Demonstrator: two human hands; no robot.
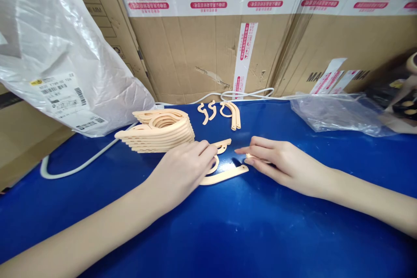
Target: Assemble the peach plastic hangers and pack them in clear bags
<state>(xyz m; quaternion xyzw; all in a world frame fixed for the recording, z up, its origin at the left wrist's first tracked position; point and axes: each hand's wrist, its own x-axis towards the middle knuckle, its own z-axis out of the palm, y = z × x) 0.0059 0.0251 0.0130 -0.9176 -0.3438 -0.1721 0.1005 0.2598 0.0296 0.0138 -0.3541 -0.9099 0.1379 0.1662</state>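
Note:
My left hand (pixel 184 167) is closed on a cream plastic clothes hanger (pixel 226 176) lying on the blue table. The hanger's curved arm, part of a ring and a slotted end stick out to the right of my fingers; the rest is under the hand. To the right, my right hand (pixel 288 163) pinches a small cream plastic piece (pixel 248 155), mostly hidden by the fingers, close to the arm's tip. A stack of similar folded hangers (pixel 159 139) sits just beyond my left hand. Farther back lie two small S-shaped pieces (pixel 204 115) and several longer curved pieces (pixel 235 116).
A white plastic sack (pixel 65 61) with a label leans at the left. Large taped cardboard boxes (pixel 195 47) stand behind the blue table (pixel 234 234). A white cable (pixel 81 165) runs along the left and back. A clear plastic bag (pixel 339 113) lies at the back right.

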